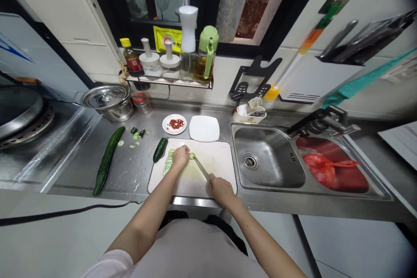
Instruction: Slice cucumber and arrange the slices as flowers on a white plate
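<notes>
A white cutting board (224, 160) lies on the counter in front of me. My left hand (181, 157) is curled over its middle, closed on a piece of cucumber (192, 156) whose pale cut end shows by the fingertips; the rest is hidden. My right hand (221, 189) grips the handle of a knife (202, 168), whose tip meets that cut end. Overlapping cucumber slices (168, 163) lie left of my left hand. A dark green length of cucumber (160, 150) rests at the board's left edge.
A whole cucumber (109, 160) and several scraps (138, 134) lie to the left. Behind the board are a plate of chopped red bits (176, 124) and a white plate (204, 128). A lidded pot (112, 104) stands back left; a double sink (270, 160) is right.
</notes>
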A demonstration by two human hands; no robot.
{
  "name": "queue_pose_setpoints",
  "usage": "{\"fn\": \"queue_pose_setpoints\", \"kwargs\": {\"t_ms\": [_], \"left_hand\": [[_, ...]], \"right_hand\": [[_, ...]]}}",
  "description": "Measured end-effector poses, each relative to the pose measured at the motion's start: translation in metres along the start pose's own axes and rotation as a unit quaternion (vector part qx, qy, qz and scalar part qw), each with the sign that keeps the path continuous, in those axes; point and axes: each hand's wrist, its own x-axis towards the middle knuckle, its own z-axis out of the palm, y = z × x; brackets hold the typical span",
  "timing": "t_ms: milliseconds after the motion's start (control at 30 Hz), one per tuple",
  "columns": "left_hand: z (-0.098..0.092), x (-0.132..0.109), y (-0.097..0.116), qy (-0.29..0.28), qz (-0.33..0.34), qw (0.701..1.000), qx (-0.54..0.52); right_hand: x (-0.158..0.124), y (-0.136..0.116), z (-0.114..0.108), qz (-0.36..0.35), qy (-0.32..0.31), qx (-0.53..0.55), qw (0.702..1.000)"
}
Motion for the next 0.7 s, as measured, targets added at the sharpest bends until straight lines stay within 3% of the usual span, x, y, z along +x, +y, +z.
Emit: {"fn": "queue_pose_setpoints", "kwargs": {"t_ms": [700], "left_hand": [[0.0008, 0.0077, -0.0008, -0.009, -0.004, 1.0, 0.019]], "right_hand": [[0.0089, -0.01, -0.0063, 0.003, -0.009, -0.007, 1.0]]}}
